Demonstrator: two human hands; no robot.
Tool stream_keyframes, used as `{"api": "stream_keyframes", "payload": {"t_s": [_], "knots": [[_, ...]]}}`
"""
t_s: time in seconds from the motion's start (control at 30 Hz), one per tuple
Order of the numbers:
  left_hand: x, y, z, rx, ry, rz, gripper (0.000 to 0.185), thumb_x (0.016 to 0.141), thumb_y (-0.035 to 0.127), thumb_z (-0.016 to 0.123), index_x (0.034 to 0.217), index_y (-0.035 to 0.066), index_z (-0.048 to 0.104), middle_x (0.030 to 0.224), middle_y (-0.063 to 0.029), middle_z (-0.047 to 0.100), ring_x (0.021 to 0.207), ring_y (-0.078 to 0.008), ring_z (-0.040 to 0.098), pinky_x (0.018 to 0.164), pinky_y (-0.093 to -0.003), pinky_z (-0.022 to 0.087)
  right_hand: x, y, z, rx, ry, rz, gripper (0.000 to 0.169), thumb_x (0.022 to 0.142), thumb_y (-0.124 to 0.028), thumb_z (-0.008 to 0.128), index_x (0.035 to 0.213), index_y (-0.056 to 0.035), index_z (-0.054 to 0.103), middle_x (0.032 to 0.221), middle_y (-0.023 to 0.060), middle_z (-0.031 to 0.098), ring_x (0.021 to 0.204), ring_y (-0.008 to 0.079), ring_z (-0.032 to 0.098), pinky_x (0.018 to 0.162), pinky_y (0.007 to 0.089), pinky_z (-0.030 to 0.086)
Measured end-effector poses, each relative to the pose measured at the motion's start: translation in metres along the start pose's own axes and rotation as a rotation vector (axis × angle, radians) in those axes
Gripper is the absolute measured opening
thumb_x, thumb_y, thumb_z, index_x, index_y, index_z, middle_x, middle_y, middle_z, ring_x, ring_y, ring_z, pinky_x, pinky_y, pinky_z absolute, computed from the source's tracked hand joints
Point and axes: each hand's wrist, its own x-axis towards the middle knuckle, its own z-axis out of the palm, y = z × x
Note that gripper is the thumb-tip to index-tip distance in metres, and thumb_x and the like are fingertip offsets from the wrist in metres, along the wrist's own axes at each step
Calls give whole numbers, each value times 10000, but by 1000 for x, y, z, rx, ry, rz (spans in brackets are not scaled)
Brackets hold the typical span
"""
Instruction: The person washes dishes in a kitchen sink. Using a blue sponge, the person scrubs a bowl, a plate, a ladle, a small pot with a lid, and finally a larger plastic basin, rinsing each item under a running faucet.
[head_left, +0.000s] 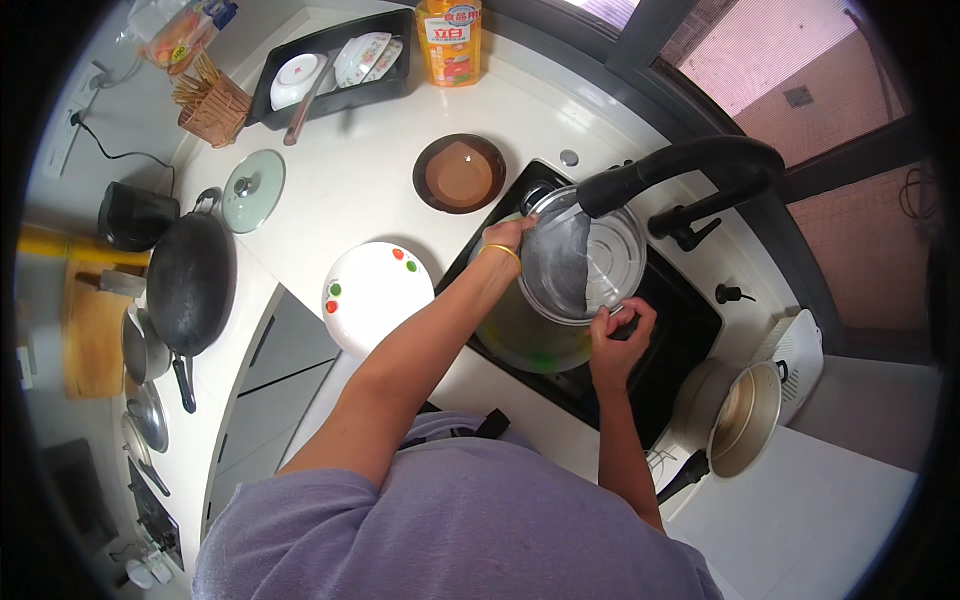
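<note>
Under the black faucet (622, 184), a round stainless steel pot (559, 262) is held over the black sink (679, 300). A stream of water (561, 217) falls from the spout toward its inside. My left hand (511, 234), with a yellow bangle at the wrist, grips the pot's left rim. On the near right side, the fingers of my right hand (624, 330) pinch the rim. Beneath the pot, a large round vessel (525, 349) with a greenish sheen sits in the sink, partly hidden by the pot and my left arm.
Left of the sink are a white plate (375, 300) and a brown bowl (459, 176). Behind stand a detergent bottle (450, 45) and a black dish tray (330, 105) with bowls and a knife. A deep pot (727, 420) rests at right, a wok (191, 285) at left.
</note>
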Motion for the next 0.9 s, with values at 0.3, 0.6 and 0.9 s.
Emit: {"api": "stream_keyframes", "payload": {"t_s": [0.3, 0.6, 0.9], "knots": [[26, -5, -13, -60, -85, -17, 121, 707, -57, 626, 814, -20, 667, 806, -136, 653, 706, -264, 628, 650, -418, 524, 2, 9, -3, -1, -29, 14, 323, 760, 115, 578, 1003, -50, 443, 712, -6, 374, 571, 46, 409, 491, 228, 513], [14, 1, 2, 7, 3, 19, 146, 737, 26, 660, 877, 2, 626, 847, -146, 651, 713, -277, 632, 649, -453, 539, 3, 7, 1, -47, -3, -31, 323, 728, 82, 642, 968, -45, 468, 642, -18, 417, 538, 63, 419, 568, 210, 386], [60, -9, -23, -124, -119, -97, 175, 640, -52, 632, 812, -29, 655, 765, -115, 641, 587, -254, 603, 558, -395, 520, 4, 7, 3, -18, -39, -33, 313, 755, 120, 585, 984, -43, 447, 725, 5, 395, 575, 49, 417, 502, 230, 512]]}}
